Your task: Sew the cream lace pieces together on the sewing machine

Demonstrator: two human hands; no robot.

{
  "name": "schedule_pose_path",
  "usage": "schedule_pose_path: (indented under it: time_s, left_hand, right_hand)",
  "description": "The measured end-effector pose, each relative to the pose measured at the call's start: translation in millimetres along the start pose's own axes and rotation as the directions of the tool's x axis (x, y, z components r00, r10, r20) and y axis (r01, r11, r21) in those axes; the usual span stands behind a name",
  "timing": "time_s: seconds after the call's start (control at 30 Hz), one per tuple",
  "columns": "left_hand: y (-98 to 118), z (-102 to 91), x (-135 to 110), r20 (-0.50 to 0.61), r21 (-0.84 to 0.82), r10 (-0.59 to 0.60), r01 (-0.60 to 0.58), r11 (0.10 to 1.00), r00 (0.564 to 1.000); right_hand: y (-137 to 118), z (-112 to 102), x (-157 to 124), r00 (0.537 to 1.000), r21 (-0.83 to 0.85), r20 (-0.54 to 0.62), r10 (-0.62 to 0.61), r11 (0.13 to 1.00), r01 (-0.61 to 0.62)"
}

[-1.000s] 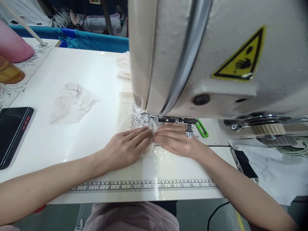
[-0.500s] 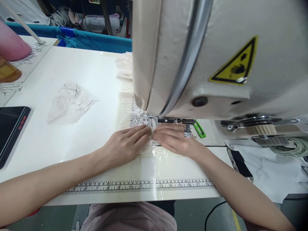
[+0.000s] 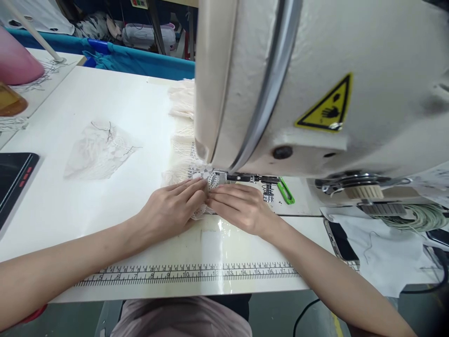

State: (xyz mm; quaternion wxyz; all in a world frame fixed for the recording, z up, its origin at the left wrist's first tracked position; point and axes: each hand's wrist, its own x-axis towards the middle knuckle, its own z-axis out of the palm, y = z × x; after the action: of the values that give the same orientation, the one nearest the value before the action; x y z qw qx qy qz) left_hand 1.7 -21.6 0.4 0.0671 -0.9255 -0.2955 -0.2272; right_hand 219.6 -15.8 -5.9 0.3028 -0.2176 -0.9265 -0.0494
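White lace (image 3: 213, 180) lies under the head of a sewing machine (image 3: 242, 103), beside the presser foot. My left hand (image 3: 175, 206) rests on the lace's near left part, fingers together and tips curled onto it. From the other side, my right hand (image 3: 242, 207) comes in with its fingers close together, the tips meeting those of the left. A bit of lace is gathered between and below the fingertips. Both thumbs are mostly hidden. Pale fringed fabric (image 3: 182, 100) continues behind the hands, partly covered by the machine.
A sheer scrap with dark threads (image 3: 100, 152) lies left. Green thread snips (image 3: 286, 191) are right of the presser foot. A phone (image 3: 342, 241) rests by white cloth (image 3: 382, 252). A black device (image 3: 16, 180) sits far left. A printed ruler (image 3: 185, 276) runs along the front edge.
Both hands have shifted a little left, with the lace bunched more between their fingertips. The right fingers have drawn back from beneath the presser bar area. The camera view has shifted slightly.
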Motion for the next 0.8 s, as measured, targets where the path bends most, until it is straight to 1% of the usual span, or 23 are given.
schedule_pose_path:
  time_s: [0.13, 0.27, 0.4, 0.67, 0.8]
  left_hand:
    - [-1.2, 1.2, 1.2, 0.001, 0.030, -0.009, 0.009, 1.000, 1.000]
    - [-1.7, 2.8, 1.8, 0.006, 0.064, -0.006, 0.006, 0.998, 1.000]
    - [-1.9, 4.5, 1.6, 0.034, 0.085, -0.026, 0.023, 0.996, 0.999]
    - [-1.0, 5.5, 2.6, 0.069, 0.118, -0.026, 0.018, 0.993, 0.997]
    - [-1.2, 4.7, 2.1, 0.060, 0.149, -0.007, -0.002, 0.989, 0.998]
  right_hand:
    - [0.4, 2.5, -2.1, 1.000, -0.015, -0.002, 0.031, 0.999, -0.031]
    - [-0.2, 4.3, -7.3, 0.996, -0.036, 0.038, 0.079, 0.996, -0.078]
    - [-0.3, 3.9, -8.6, 0.991, -0.067, 0.063, 0.115, 0.992, -0.110]
    - [4.9, 2.9, -7.4, 0.994, -0.076, 0.022, 0.106, 0.992, -0.105]
    - [7.9, 4.6, -12.0, 0.992, -0.079, 0.039, 0.117, 0.990, -0.113]
